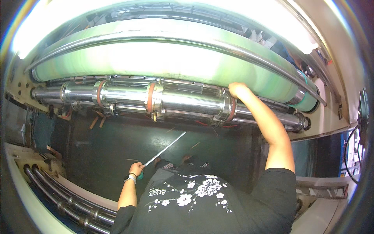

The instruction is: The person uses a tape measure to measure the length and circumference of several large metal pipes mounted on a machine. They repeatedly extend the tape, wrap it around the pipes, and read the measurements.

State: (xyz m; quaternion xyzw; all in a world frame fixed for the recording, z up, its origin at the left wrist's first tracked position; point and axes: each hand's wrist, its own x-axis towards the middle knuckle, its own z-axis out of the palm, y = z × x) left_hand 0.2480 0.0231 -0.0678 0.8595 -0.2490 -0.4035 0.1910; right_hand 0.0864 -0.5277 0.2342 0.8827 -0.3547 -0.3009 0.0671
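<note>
My left hand, with a watch on the wrist, is closed round a tape measure whose green case shows beside the fingers. Its pale blade stretches out toward the upper right, and the far end hangs free below the steel shaft. My right arm reaches forward over the polished shaft. At the gap between that shaft and the big pale green roller, my right hand is curled beside a ring collar with a reddish band. Its fingertips, and anything in them, are hidden.
More collars with reddish bands sit along the shaft. A thin steel bar crosses in front of the roller. Machine side frames stand at both ends. Several dark rods lie at lower left. Loose strips are on the dark floor.
</note>
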